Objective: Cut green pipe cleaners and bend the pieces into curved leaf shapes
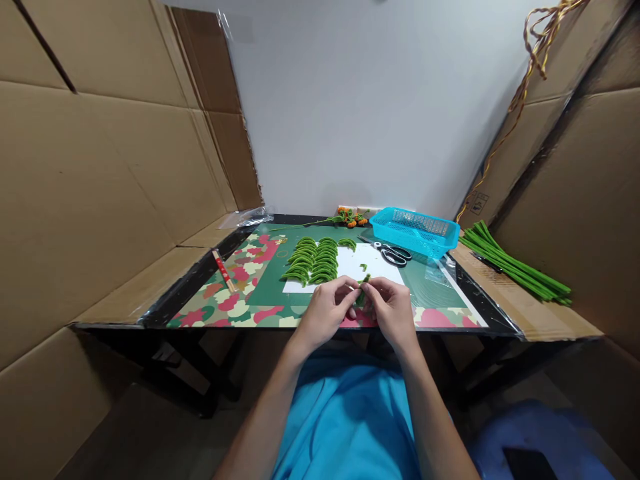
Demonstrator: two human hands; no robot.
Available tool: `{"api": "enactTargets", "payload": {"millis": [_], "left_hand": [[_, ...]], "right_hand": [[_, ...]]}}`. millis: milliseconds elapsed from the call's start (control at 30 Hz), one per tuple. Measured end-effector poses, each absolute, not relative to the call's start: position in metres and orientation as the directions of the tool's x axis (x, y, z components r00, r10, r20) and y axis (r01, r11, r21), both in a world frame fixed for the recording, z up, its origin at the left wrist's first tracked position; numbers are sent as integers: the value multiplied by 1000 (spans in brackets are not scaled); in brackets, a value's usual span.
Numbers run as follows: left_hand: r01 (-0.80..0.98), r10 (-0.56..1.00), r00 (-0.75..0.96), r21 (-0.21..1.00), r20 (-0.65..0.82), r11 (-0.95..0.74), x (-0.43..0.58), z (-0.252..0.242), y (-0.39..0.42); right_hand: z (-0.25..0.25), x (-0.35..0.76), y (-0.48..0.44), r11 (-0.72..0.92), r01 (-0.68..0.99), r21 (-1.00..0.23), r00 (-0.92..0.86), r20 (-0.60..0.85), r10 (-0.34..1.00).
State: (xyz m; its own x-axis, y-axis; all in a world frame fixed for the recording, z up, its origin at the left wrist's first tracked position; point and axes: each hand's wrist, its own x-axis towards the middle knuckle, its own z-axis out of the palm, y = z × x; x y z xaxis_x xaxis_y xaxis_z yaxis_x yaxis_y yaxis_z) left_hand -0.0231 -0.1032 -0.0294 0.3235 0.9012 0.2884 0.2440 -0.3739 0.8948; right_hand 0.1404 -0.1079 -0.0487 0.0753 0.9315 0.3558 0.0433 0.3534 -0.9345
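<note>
My left hand (327, 311) and my right hand (391, 308) meet over the near edge of the table, fingers pinched together on one short green pipe-cleaner piece (363, 283) held between them. Just beyond my hands lies a white sheet (370, 267). On its left side sit two rows of several bent green pipe-cleaner pieces (314, 260). A tiny green scrap (363, 267) lies on the sheet.
Black-handled scissors (393, 253) lie by a blue plastic basket (415, 231). A bundle of long green stems (513, 264) rests on cardboard at the right. An orange-flowered sprig (349, 217) is at the back, a red-white stick (223, 270) at the left. Cardboard walls enclose the camouflage-patterned table (235, 303).
</note>
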Motion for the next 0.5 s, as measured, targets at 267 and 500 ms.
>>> {"api": "enactTargets", "payload": {"millis": [267,500], "left_hand": [[257,916,253,891,312,-375,-21,-33,-101],[202,947,172,932,270,-302,-21,-37,-98]], "right_hand": [[-46,139,-111,413,161,-896,40,424,905],[-44,135,-114,470,265,-842,-31,480,877]]}}
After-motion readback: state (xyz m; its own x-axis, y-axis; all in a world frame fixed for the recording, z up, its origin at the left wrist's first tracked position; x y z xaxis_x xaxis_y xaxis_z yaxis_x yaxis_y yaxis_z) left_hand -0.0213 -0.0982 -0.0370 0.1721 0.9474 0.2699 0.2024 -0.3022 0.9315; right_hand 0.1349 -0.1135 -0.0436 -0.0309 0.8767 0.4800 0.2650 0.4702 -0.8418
